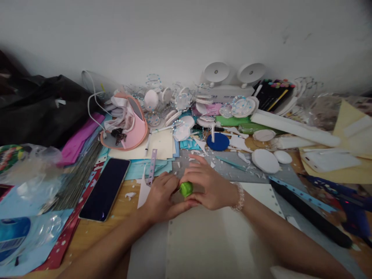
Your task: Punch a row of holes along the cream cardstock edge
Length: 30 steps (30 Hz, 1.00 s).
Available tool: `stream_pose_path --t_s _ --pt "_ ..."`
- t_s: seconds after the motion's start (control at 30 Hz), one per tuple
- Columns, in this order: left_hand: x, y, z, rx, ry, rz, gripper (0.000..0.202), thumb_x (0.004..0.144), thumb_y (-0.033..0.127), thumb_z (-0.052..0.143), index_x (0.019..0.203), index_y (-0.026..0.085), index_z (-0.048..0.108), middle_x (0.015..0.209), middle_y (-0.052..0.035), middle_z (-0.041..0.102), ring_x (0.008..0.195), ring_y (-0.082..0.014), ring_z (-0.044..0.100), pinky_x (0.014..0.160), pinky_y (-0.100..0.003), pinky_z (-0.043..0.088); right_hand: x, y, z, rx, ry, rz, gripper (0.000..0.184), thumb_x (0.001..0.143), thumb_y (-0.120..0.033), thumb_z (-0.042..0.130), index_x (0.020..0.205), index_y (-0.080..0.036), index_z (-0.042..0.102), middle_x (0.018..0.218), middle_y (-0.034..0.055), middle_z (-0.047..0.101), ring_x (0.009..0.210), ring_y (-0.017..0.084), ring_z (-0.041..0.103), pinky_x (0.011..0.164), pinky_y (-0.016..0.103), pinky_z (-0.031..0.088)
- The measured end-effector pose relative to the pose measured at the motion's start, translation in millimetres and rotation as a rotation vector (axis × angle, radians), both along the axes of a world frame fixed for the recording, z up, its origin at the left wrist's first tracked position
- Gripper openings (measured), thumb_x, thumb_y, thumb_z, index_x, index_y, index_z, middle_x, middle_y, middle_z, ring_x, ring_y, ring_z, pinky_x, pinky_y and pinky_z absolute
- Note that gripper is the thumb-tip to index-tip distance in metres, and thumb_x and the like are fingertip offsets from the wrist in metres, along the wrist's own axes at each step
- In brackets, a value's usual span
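In the head view, a small, bright green, roundish piece (186,189) is between my two hands, just above the sheets of paper. My right hand (207,184), with a beaded bracelet at the wrist, has its thumb and fingers closed around the piece from the right. From the left, my left hand (162,197) meets it with the fingers pinched together. Something thin, like a wire, shows between the left fingertips and the green piece. Below the hands lie a pale dotted-edge sheet (221,240) and a grey cutting mat (293,190).
A phone (105,190) lies to the left, near a bundle of thin wires (78,176). Behind the hands are a blue disc (217,142), white scraps and a pink visor (132,130). A dark blue glue gun (345,197) and a black stick (312,215) lie right.
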State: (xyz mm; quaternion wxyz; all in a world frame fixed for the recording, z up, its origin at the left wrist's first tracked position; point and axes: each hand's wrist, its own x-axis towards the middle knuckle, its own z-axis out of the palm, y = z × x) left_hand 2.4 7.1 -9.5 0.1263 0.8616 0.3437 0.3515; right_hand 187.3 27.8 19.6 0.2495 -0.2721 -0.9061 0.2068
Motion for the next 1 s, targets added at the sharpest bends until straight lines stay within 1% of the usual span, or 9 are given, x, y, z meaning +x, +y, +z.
stream_pose_path --t_s 0.07,0.17,0.27,0.33,0.5,0.73,0.87,0.93,1.0 --pt "0 -1 0.1 -0.067 0.022 0.022 0.04 0.078 0.056 0.055 0.07 0.018 0.044 0.062 0.0005 0.048 0.059 -0.0147 0.043 0.054 -0.027 0.031 1 1 0.2 0.016 -0.018 -0.013 0.016 0.073 -0.028 0.065 0.083 -0.02 0.055 0.071 -0.0022 0.055 0.075 0.016 0.053 0.107 0.044 0.018" --pt "-1 -1 1.7 -0.237 0.054 0.02 0.037 0.082 0.055 0.049 0.081 0.018 0.047 0.074 -0.0023 0.052 0.068 -0.0169 0.047 0.059 -0.028 0.034 5 3 1.9 0.041 -0.049 -0.038 0.018 0.076 -0.033 0.063 0.086 -0.02 0.056 0.074 -0.0008 0.057 0.077 0.017 0.054 0.107 0.045 0.017" --pt "-2 -1 4.4 -0.365 0.028 -0.03 0.03 0.088 0.046 0.041 0.092 0.017 0.048 0.081 -0.0044 0.053 0.074 -0.0183 0.048 0.065 -0.03 0.037 8 5 6.2 0.037 -0.066 -0.055 0.017 0.079 -0.032 0.061 0.09 -0.02 0.057 0.078 0.0001 0.059 0.08 0.018 0.056 0.107 0.045 0.017" --pt "-3 -1 5.9 -0.398 0.026 -0.039 0.024 0.091 0.039 0.038 0.09 0.017 0.048 0.082 -0.0048 0.053 0.076 -0.0184 0.048 0.066 -0.03 0.037 10 6 9.6 0.023 -0.075 -0.077 0.016 0.079 -0.032 0.061 0.089 -0.021 0.057 0.079 0.0004 0.06 0.082 0.018 0.056 0.106 0.045 0.018" --pt "-1 0 5.0 -0.382 0.061 -0.041 0.023 0.093 0.023 0.03 0.075 0.018 0.043 0.074 -0.0027 0.05 0.072 -0.0164 0.046 0.064 -0.029 0.035 13 9 13.9 -0.02 -0.081 -0.137 0.023 0.078 -0.038 0.064 0.09 -0.019 0.058 0.082 0.0018 0.063 0.085 0.019 0.056 0.105 0.044 0.021" --pt "1 0 1.2 -0.328 0.072 0.001 0.022 0.09 0.018 0.034 0.068 0.019 0.035 0.067 -0.0004 0.045 0.066 -0.0151 0.043 0.058 -0.027 0.031 14 9 14.4 -0.129 -0.067 -0.151 0.03 0.073 -0.036 0.07 0.095 -0.019 0.059 0.09 0.0034 0.065 0.094 0.021 0.055 0.104 0.045 0.022" --pt "1 0 0.7 -0.322 0.087 -0.011 0.02 0.089 0.016 0.035 0.069 0.019 0.037 0.068 -0.0007 0.045 0.067 -0.0152 0.043 0.058 -0.027 0.031 17 9 16.7 -0.174 -0.011 -0.164 0.028 0.073 -0.036 0.07 0.094 -0.02 0.06 0.093 0.0036 0.065 0.096 0.021 0.056 0.099 0.041 0.032" --pt "1 0 0.7 -0.318 0.091 -0.016 0.021 0.09 0.016 0.035 0.069 0.019 0.037 0.069 -0.0009 0.046 0.067 -0.0152 0.043 0.059 -0.027 0.031 20 12 19.0 -0.241 0.047 -0.209 0.026 0.075 -0.037 0.067 0.094 -0.02 0.061 0.097 0.004 0.065 0.096 0.021 0.056 0.092 0.036 0.039" --pt "1 0 0.9 -0.317 0.094 -0.019 0.022 0.09 0.017 0.035 0.069 0.019 0.037 0.068 -0.0008 0.046 0.067 -0.0151 0.043 0.06 -0.028 0.032 22 15 21.1 -0.346 0.107 -0.285 0.024 0.079 -0.039 0.062 0.093 -0.019 0.061 0.096 0.0037 0.065 0.092 0.019 0.058 0.082 0.031 0.044"
